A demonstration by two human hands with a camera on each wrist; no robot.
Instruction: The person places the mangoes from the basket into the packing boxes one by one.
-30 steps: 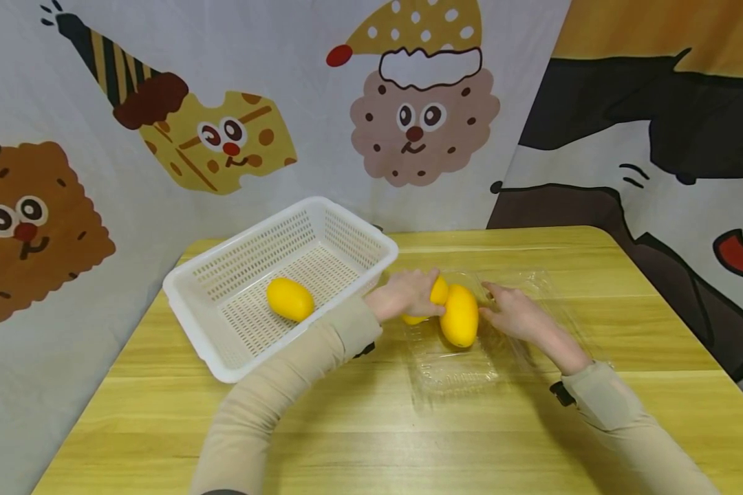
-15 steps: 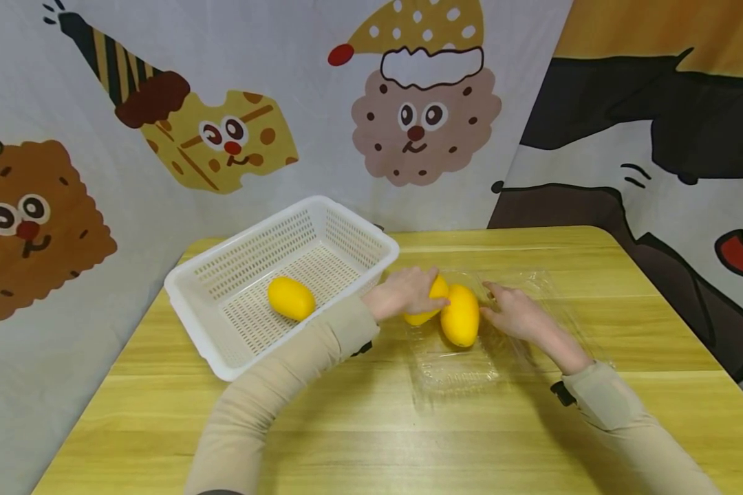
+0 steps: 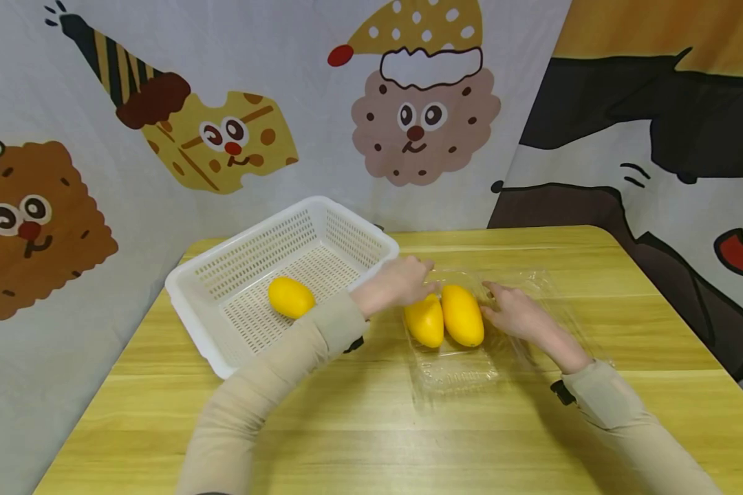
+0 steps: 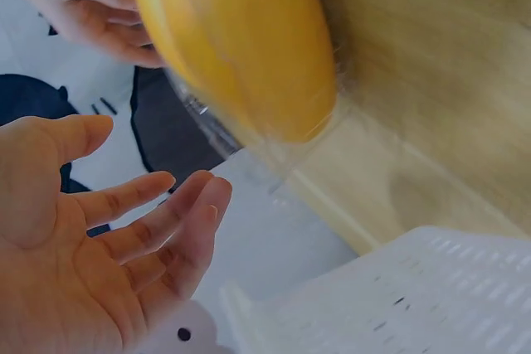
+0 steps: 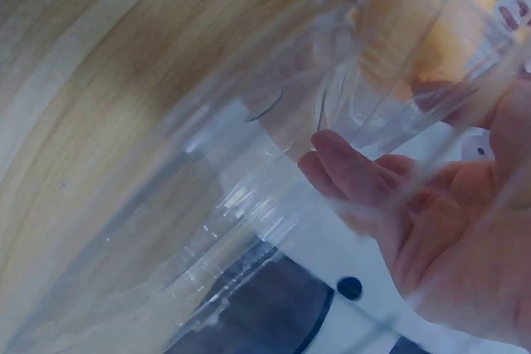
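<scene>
Two yellow mangoes lie side by side in the clear plastic clamshell box, the left mango (image 3: 424, 321) next to the right mango (image 3: 463, 315). My left hand (image 3: 399, 282) hovers just beyond the left one, over the box's near-left side. In the left wrist view its fingers (image 4: 137, 220) are loosely spread and hold nothing. At the right side of the clear box (image 3: 458, 377) is my right hand (image 3: 520, 317). Its thumb and fingertips touch the plastic in the right wrist view, the fingers relaxed and partly seen through it. A third mango (image 3: 291, 298) sits in the white basket.
The white perforated basket (image 3: 188, 323) stands at the table's back left, close to the left forearm. The box's transparent lid (image 3: 547, 295) lies spread to the right, beneath the right hand. A cartoon-print cloth (image 3: 322, 158) hangs behind the wooden table (image 3: 359, 433).
My left hand has let go of the left mango and drawn back to the left. That mango now lies lengthwise beside the other, which has shifted slightly right. The right hand stays put.
</scene>
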